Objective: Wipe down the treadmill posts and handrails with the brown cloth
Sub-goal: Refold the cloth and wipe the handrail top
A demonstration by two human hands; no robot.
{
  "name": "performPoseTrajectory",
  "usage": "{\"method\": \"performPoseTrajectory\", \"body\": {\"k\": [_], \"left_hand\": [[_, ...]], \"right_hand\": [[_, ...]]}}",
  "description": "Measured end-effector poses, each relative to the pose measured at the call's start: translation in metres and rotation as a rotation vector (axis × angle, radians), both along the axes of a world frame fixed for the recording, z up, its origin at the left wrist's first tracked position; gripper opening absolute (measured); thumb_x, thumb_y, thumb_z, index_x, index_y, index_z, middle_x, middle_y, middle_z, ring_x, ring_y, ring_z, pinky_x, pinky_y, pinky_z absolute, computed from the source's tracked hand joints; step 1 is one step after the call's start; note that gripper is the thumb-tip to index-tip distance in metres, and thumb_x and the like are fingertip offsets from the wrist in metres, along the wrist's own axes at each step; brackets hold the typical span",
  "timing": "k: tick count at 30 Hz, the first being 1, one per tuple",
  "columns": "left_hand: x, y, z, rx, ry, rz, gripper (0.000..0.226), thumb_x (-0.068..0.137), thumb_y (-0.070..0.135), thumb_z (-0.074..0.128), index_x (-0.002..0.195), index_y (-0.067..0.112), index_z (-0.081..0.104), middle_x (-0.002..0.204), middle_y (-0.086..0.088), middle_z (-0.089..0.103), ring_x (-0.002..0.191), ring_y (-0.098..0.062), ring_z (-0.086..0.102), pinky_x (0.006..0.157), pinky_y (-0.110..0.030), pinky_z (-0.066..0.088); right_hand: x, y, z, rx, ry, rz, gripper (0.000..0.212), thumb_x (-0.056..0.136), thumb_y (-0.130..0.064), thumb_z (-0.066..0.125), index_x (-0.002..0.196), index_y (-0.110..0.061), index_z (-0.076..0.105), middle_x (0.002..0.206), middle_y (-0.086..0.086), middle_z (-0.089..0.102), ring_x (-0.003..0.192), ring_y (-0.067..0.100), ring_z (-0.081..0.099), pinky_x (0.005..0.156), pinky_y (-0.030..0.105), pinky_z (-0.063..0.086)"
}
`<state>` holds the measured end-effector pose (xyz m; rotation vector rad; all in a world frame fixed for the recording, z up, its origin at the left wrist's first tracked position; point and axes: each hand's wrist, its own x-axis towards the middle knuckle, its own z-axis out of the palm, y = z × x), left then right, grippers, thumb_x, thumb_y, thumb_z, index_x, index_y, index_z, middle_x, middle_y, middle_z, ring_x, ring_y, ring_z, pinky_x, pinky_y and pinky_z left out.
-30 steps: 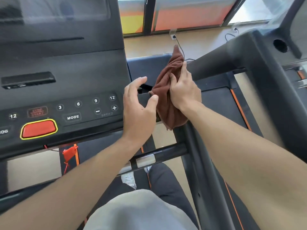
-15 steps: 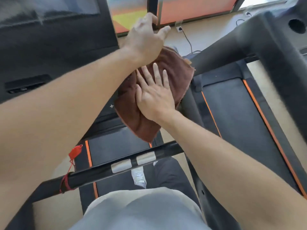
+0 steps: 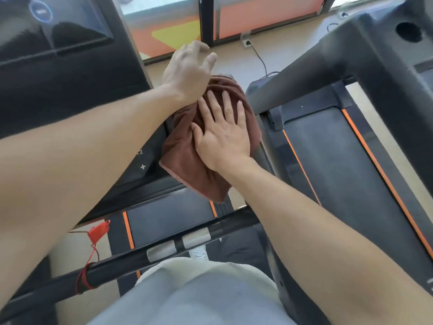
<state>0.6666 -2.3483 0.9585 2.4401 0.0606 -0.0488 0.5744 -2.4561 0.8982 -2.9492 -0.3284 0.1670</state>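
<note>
The treadmill post (image 3: 263, 146) on my right side is my landmark: a dark bar whose long axis runs from near my right hip, low in the view, up and away to the corner of the console (image 3: 70, 90). Everything the next stroke turns on hangs off that line.

The brown cloth (image 3: 187, 160) is draped over the upper stretch of that post, bunched at the far end and hanging loose on the console side, its pale hem dangling above the belt (image 3: 168, 214). Only a short sliver of post shows bare just right of the cloth.

My right hand (image 3: 222, 134) lies flat on top of the cloth, fingers (image 3: 226, 102) straight and spread, pressing it down rather than gripping it; they point up the post, away from me, so the cloth is directly under the palm and the unwiped length lies behind my wrist, toward my body.

My left hand (image 3: 187, 69) has crossed over to the far end of the cloth, above my right fingertips. Its fingers look curled downward, perhaps around the cloth's top edge, but the back of the hand hides them, so I cannot tell whether it actually holds anything.

I judge the right hand is the one placed to work: dragging along the post's axis should carry the cloth down it.

The handrail bar (image 3: 164, 249) crossing in front of my waist sits well below the cloth, untouched.
</note>
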Motion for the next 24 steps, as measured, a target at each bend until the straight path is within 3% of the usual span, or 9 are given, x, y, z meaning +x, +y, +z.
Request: {"method": "performPoseTrajectory", "body": {"k": [4,8,10,13,16,19,24], "left_hand": [[0.007,0.000,0.004,-0.071,-0.036,0.084,0.044,0.106,0.049,0.038,0.136,0.022,0.055,0.136,0.004,0.057,0.124,-0.012,0.051,0.105,-0.031,0.039],[-0.005,0.009,0.017,-0.048,-0.213,0.040,0.036,0.105,0.041,0.039,0.130,0.022,0.058,0.128,0.011,0.059,0.120,-0.007,0.052,0.101,-0.024,0.038],[-0.008,0.012,0.023,-0.030,-0.217,0.011,0.035,0.106,0.040,0.039,0.129,0.022,0.058,0.124,0.013,0.057,0.118,-0.004,0.050,0.097,-0.021,0.037],[-0.008,0.009,0.028,-0.044,-0.218,0.033,0.036,0.107,0.042,0.038,0.126,0.020,0.059,0.122,0.012,0.057,0.114,-0.004,0.050,0.095,-0.020,0.037],[-0.008,-0.001,0.027,-0.080,-0.224,0.046,0.038,0.107,0.044,0.037,0.127,0.020,0.058,0.124,0.010,0.058,0.115,-0.005,0.050,0.098,-0.021,0.038],[-0.009,-0.016,0.021,-0.085,-0.189,0.014,0.039,0.106,0.047,0.036,0.128,0.021,0.058,0.126,0.009,0.058,0.116,-0.006,0.050,0.095,-0.023,0.037],[-0.011,-0.026,0.005,-0.071,-0.117,0.010,0.041,0.106,0.050,0.038,0.129,0.023,0.058,0.131,0.005,0.059,0.119,-0.009,0.050,0.097,-0.026,0.037]], "right_hand": [[0.063,-0.009,0.005,0.056,0.023,-0.022,0.063,0.106,-0.055,0.018,0.165,-0.033,0.011,0.174,-0.004,0.004,0.160,0.027,-0.003,0.127,0.054,0.004],[0.112,-0.010,0.012,0.224,0.122,-0.163,0.054,0.106,-0.050,0.022,0.151,-0.030,0.046,0.157,0.005,0.042,0.145,0.033,0.037,0.111,0.051,0.033],[0.114,-0.001,0.015,0.154,0.095,-0.160,0.055,0.104,-0.047,0.022,0.140,-0.024,0.056,0.146,0.008,0.051,0.136,0.035,0.044,0.106,0.049,0.036],[0.083,0.016,0.013,0.016,0.005,-0.003,0.061,0.102,-0.041,0.018,0.154,-0.021,0.043,0.164,0.008,0.034,0.153,0.039,0.020,0.123,0.057,0.015],[0.032,0.024,0.007,0.051,-0.034,0.167,0.064,0.103,-0.038,0.020,0.164,-0.018,0.023,0.172,0.004,0.016,0.159,0.034,0.000,0.126,0.056,-0.003],[-0.011,0.010,0.000,0.104,-0.003,0.234,0.063,0.104,-0.040,0.020,0.165,-0.024,0.017,0.173,-0.002,0.011,0.160,0.030,-0.003,0.126,0.055,-0.004],[-0.079,-0.036,-0.004,0.034,-0.041,0.144,0.061,0.104,-0.044,0.029,0.163,-0.028,0.027,0.171,-0.001,0.020,0.159,0.034,0.007,0.125,0.061,0.007]]}}
